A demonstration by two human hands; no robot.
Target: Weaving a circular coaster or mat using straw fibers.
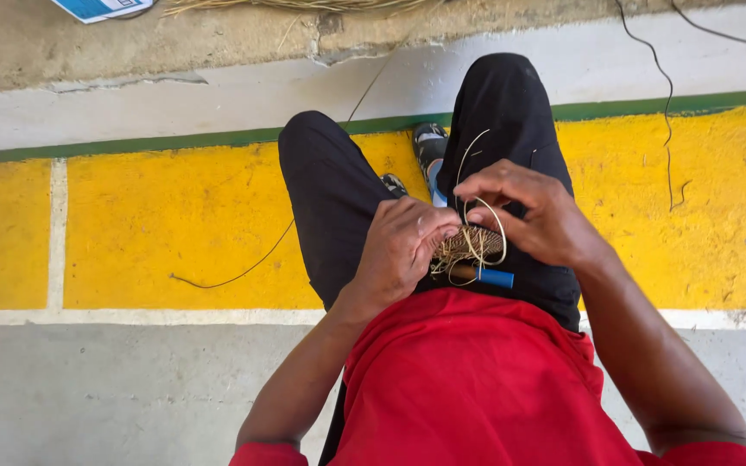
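The small woven piece (470,244) of straw fibre lies on the lap, over the black trousers (330,198). The left hand (401,248), at its 9 o'clock, has its grip pressed on the edge. The right hand (535,214), at 2 o'clock, pinches a thin pale strand (466,160). A blue pen (487,276) lies at 6 o'clock, just beside.

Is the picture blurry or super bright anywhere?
Head view: even daylight, no glare; the left hand, right hand and small woven fibre piece look sharp; the yellow painted floor is bright, not washed out; edges bend slightly from the wide lens.
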